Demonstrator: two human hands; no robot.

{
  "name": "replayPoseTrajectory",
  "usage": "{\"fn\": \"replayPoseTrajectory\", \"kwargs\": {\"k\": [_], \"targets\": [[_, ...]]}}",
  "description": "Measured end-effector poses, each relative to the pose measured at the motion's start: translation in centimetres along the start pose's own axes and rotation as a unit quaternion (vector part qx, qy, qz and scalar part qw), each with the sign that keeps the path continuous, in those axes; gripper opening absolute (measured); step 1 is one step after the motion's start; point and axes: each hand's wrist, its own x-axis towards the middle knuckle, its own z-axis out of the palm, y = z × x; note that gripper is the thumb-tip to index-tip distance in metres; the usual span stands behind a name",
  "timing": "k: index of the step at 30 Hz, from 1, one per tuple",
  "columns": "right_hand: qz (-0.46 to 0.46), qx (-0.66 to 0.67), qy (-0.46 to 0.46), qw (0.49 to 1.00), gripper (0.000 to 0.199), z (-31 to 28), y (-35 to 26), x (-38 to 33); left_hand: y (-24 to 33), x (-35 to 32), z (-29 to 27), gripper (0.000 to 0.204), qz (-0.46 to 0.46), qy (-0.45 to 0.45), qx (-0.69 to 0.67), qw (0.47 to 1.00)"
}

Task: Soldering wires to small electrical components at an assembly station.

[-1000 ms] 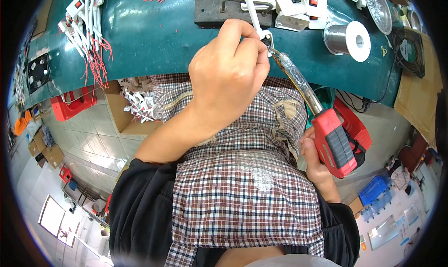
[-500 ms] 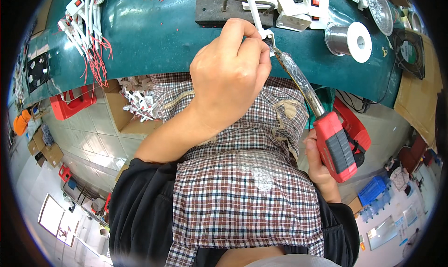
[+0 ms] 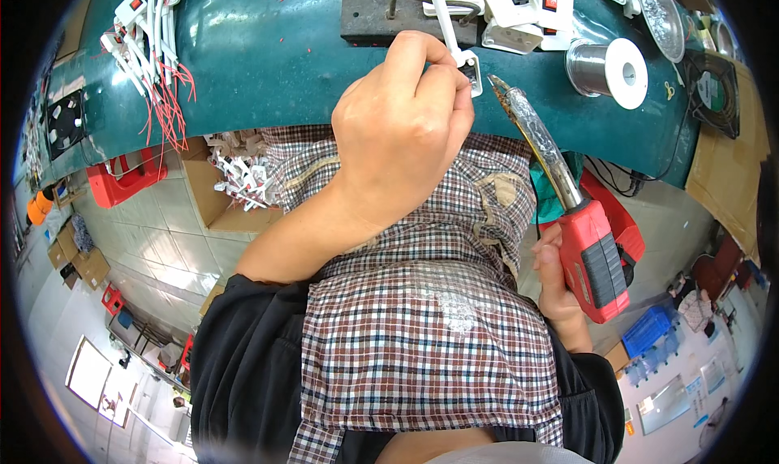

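My left hand (image 3: 398, 131) is closed in a pinch at the table's near edge. It grips a small white switch housing (image 3: 475, 81) with a dark inside, from which a white cable (image 3: 441, 16) runs up and away. Its fingertips are partly hidden behind the knuckles. On the right, my right hand (image 3: 555, 285) is wrapped round the red and black handle of a soldering iron (image 3: 599, 257). The iron's worn metal barrel slants up to the left. Its tip sits just right of the housing, apart from it.
A solder wire spool (image 3: 626, 73) stands on the green table (image 3: 268, 83). Behind lie a dark metal block (image 3: 365, 18) and several white socket housings (image 3: 511, 6). Cables with red wires (image 3: 154, 50) lie far left. Below is a cardboard box (image 3: 213, 196) of white parts.
The soldering iron's tip has drawn away from the white housing, and its handle has shifted slightly right and down. My left hand has barely moved.
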Motion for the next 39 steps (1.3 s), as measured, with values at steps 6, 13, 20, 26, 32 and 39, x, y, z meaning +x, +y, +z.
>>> {"fn": "replayPoseTrajectory", "kwargs": {"k": [6, 13, 20, 26, 32, 39], "targets": [[0.028, 0.01, -0.013, 0.999, 0.018, -0.2, -0.5, 0.2, 0.0, 0.0, -0.1, 0.016, 0.001, 0.002, -0.003, 1.0], [0.016, 0.024, -0.004, 1.0, 0.016, -0.1, -0.3, 0.2, 0.0, 0.0, -0.1, 0.016, -0.002, -0.002, -0.008, 1.0], [0.039, 0.045, -0.001, 0.998, 0.013, -0.3, -0.4, -0.1, -0.7, 0.5, -1.3, 0.014, -0.031, 0.019, -0.019, 0.999], [0.067, 0.09, 0.011, 0.994, 0.012, -0.3, -0.3, -0.1, -8.2, 4.5, -3.9, 0.016, -0.169, 0.016, 0.127, 0.977], [0.028, 0.052, 0.005, 0.998, 0.012, -0.4, -0.6, 0.0, -14.2, 5.7, -3.8, 0.028, -0.15, -0.086, 0.091, 0.981], [0.045, 0.059, 0.004, 0.997, 0.013, -0.2, -0.6, -0.1, -13.9, 5.8, -3.8, 0.03, -0.184, -0.092, 0.114, 0.972]]}}
